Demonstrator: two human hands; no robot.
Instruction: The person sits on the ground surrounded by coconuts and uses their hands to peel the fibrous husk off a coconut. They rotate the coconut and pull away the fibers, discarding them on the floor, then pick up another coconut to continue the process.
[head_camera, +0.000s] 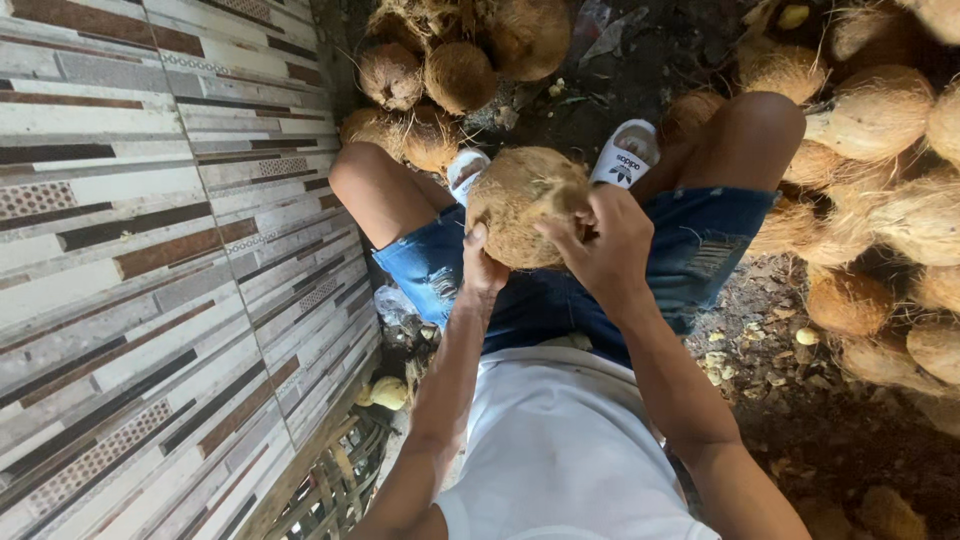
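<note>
I sit with my knees apart and hold a brown, fibrous coconut (520, 200) above my lap. My left hand (482, 265) cups it from below on its near left side. My right hand (600, 240) grips its right side, fingers curled over the husk fibres. Both hands touch the coconut. Beyond it I see my feet in white slides (625, 152).
A striped tiled wall (150, 260) runs close along my left. Several husked coconuts (455, 75) are piled ahead of my feet, and a bigger heap (880, 190) lies to my right. The ground is dark dirt (800, 400) with husk scraps. A woven basket (335, 490) sits low at my left.
</note>
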